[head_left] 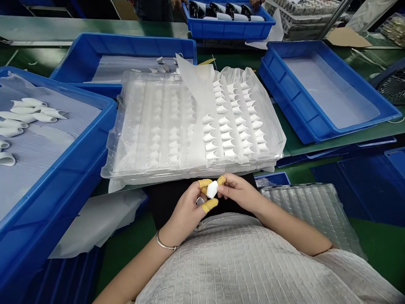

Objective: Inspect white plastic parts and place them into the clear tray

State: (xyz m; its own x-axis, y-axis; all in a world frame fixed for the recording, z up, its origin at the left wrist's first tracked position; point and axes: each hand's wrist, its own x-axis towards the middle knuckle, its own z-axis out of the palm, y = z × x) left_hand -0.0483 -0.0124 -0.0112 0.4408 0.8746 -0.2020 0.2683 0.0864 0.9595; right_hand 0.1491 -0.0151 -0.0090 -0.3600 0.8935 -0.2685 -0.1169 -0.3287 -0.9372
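Observation:
Close to my body, my left hand (193, 203) and my right hand (238, 191) hold a small white curved plastic part (212, 190) between them. Yellow finger cots cover some fingertips on both hands. My left fingers pinch the part from the left; my right fingers grip its right edge. A greyish piece by my left palm is too small to name. Just beyond my hands lies a clear plastic tray (133, 172), with rows of similar white parts (226, 128) in its right half. White tissue sheet (196, 84) covers its left half.
A blue bin (109, 112) at the left holds several loose white parts. More blue bins stand behind the tray (85, 42) and at the right (316, 122). Across the bench, another person's hands hold a blue crate (230, 30). An empty-looking clear tray (311, 207) lies low right; a fan (394, 86) stands far right.

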